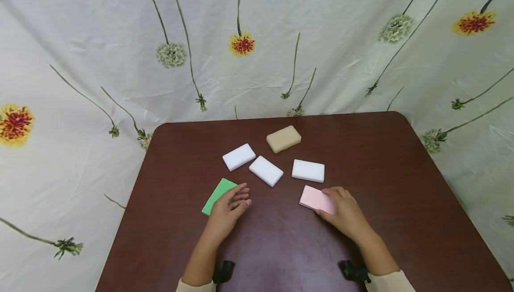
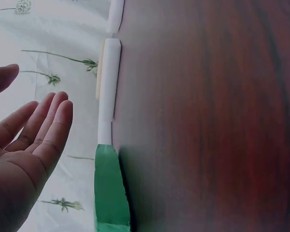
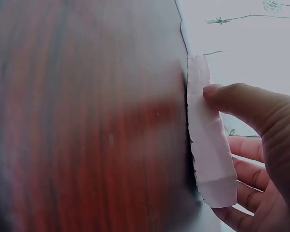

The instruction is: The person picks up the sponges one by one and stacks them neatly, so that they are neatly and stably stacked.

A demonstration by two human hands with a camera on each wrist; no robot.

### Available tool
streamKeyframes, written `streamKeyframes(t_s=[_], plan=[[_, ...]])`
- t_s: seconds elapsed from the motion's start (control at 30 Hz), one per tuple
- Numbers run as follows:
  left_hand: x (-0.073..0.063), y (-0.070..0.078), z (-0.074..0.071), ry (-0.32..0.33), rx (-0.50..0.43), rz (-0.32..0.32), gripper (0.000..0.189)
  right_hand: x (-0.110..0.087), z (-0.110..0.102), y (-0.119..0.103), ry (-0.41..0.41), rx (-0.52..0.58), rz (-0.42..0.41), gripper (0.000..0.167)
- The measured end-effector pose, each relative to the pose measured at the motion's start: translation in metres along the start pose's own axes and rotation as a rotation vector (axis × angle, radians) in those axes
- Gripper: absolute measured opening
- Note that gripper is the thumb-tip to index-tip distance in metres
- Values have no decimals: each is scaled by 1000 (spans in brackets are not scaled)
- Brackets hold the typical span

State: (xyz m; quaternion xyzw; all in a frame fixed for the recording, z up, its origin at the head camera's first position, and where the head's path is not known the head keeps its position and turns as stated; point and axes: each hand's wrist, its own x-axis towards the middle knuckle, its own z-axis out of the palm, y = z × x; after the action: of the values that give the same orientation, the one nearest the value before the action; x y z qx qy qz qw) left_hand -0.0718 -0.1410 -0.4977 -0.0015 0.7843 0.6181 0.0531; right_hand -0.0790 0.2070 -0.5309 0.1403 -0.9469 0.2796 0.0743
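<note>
My right hand (image 1: 346, 214) grips the pink sponge (image 1: 315, 198), thumb on its near side and fingers round the far side. In the right wrist view the thumb presses the pink sponge's edge (image 3: 210, 140) and the other fingers are partly behind it. My left hand (image 1: 226, 211) is held above the green sponge (image 1: 218, 195), covering part of it in the head view. Its fingers are spread and relaxed, with nothing in them; in the left wrist view the left hand (image 2: 26, 140) is apart from the green sponge (image 2: 108, 186).
Three white sponges lie farther back: a left one (image 1: 238, 156), a middle one (image 1: 266, 171) and a right one (image 1: 308, 171). A beige sponge (image 1: 283, 139) lies behind them. The dark brown table (image 1: 180, 149) has rounded far corners, and a flowered cloth (image 1: 281, 15) hangs behind it.
</note>
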Motion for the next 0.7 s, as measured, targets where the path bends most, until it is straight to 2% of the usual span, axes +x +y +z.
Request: streamKeyframes(t_s=[0.2,0.53,0.7], plan=[[0,-2,2,-24,-7,3,52,4,3,-4,-26,24,-13,54],[-2,-7,5,-107,68,14,58,10,9,-8,-59,58,-47,55],[-2,-10,7,-124,90,28,63,14,13,-15,-89,66,-55,55]])
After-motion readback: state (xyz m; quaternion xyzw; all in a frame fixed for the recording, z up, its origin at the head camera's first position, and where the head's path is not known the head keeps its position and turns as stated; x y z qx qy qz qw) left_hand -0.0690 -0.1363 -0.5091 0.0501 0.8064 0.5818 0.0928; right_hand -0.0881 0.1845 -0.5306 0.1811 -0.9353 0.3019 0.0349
